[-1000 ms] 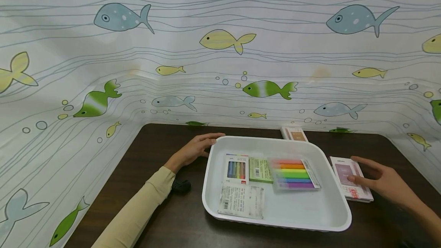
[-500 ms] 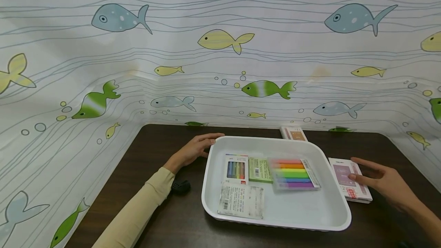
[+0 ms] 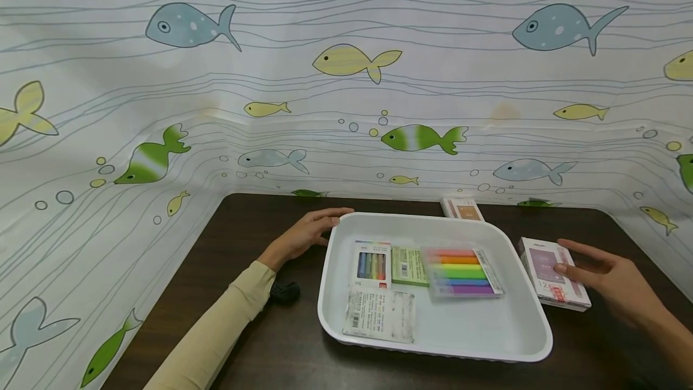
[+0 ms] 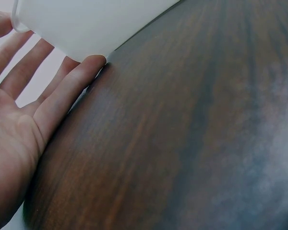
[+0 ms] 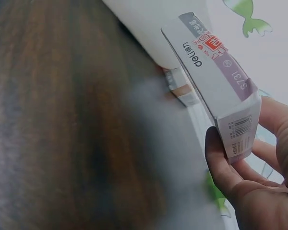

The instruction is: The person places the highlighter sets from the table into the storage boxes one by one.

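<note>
My left hand [image 3: 305, 235] holds the far left corner of a white plastic tray [image 3: 487, 333], thumb on the rim and fingers against its outside. In the left wrist view its fingers [image 4: 69, 88] reach the tray's underside. On the right, my right hand [image 3: 617, 278] grips a white box with a purple label [image 3: 549, 266], thumb on its face. In the right wrist view that box appears tilted, with its barcode end towards the palm. The tray holds a crayon-like box [image 3: 372, 263], a green box [image 3: 409, 265], rainbow-coloured sticks in a clear case [image 3: 460, 272] and a scuffed white pack [image 3: 379, 315].
Behind the tray lies another white box with an orange-brown label [image 3: 462, 209]. A small black object [image 3: 284, 292] sits beside the left wrist. The dark wooden table [image 3: 254, 215] meets a fish-patterned cloth [image 3: 271, 89] at its back and sides.
The purple-labelled box has tilted up and shifted slightly right in my right hand, showing more of its near side. My left hand and the tray have stayed in place.
</note>
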`<control>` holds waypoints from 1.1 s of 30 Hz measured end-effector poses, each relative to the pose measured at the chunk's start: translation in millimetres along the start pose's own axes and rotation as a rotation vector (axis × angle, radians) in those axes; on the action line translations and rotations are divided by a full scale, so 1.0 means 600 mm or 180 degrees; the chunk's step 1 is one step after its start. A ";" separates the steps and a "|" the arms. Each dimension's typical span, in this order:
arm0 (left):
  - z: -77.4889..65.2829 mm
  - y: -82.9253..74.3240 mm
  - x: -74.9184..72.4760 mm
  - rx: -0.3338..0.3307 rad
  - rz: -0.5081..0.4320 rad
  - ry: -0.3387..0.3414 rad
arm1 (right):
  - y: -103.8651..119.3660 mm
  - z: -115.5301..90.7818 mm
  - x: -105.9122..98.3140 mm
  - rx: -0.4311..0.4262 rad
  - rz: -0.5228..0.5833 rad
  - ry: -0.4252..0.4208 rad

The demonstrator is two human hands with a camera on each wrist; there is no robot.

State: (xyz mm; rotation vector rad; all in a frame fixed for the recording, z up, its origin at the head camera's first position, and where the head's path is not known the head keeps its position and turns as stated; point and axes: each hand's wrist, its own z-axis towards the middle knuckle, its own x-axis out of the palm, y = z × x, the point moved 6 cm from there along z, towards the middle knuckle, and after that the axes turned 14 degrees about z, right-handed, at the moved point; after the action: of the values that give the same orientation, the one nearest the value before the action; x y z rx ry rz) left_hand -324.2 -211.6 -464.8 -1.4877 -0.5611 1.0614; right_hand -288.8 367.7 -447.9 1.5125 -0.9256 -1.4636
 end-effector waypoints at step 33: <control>-0.003 -0.004 0.001 -0.0046 0.0057 -0.0036 | 0.055 0.004 -0.010 -0.0380 0.0467 0.0047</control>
State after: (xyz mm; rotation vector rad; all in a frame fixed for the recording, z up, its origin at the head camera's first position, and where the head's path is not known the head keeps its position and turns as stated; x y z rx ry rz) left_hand -321.9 -211.5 -462.5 -1.5025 -0.5655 1.0823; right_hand -290.5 360.1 -415.3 1.3387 -0.9044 -1.3755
